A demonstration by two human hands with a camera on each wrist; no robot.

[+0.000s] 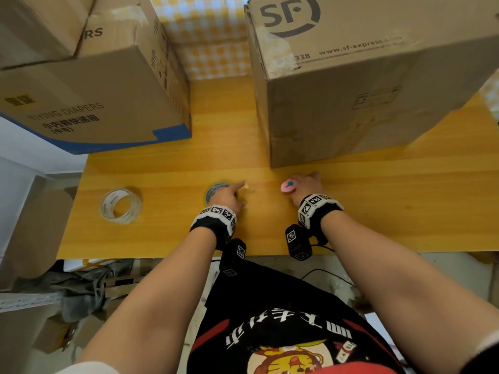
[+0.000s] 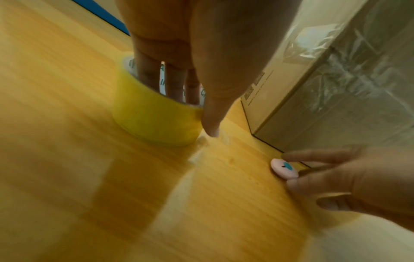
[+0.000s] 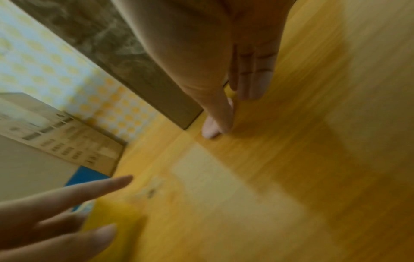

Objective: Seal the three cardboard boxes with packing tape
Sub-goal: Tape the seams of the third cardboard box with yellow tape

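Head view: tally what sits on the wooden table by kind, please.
Cardboard boxes: 3 (SF box, diaper box, small box stacked on it)
Tape rolls: 2 (clear roll, yellow roll)
Pink round tool: 1
Total: 6

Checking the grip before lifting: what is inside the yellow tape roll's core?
Fingers of the left hand reach down into the yellow tape roll. The core's bottom is hidden by them.

Table (image 1: 351, 201) was yellow-orange wood grain. Tape roll (image 2: 154, 115) yellow, 2nd roll (image 1: 121, 206) clear. Boxes (image 1: 364, 90) brown; left box (image 1: 89, 103) w/ blue edge. Wall (image 1: 210, 44) yellow-white check. Disc (image 1: 286, 186) pink w/ teal spot.
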